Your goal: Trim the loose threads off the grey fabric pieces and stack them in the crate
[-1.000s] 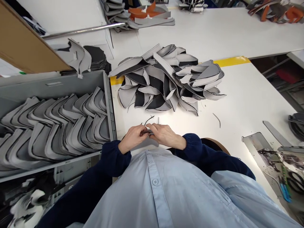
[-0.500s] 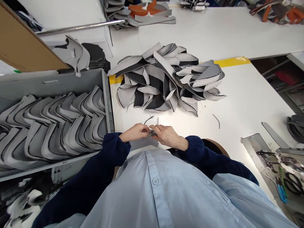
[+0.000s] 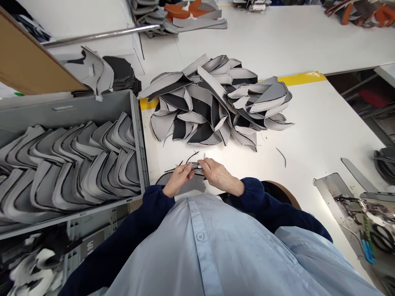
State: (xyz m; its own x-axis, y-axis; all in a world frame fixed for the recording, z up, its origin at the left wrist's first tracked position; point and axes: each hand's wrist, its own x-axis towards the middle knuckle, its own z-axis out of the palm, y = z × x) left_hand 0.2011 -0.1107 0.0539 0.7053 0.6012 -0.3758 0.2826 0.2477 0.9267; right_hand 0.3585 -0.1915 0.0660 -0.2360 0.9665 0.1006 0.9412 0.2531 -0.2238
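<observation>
Fingers of both hands meet over one small metal tool, pinched from either end; the left hand closes on its left end and the right hand on its right, so the tool's long axis runs left to right between them, level with the table edge and close to the person's chest; whether it is a snip or a clip I cannot tell. Just under the left hand lies a flat grey cut piece on the white table; thin dark trimmings lie just beyond the fingertips. Farther out sits the loose heap of grey and black pieces, straight ahead; the grey crate of stacked pieces stands at the left.
</observation>
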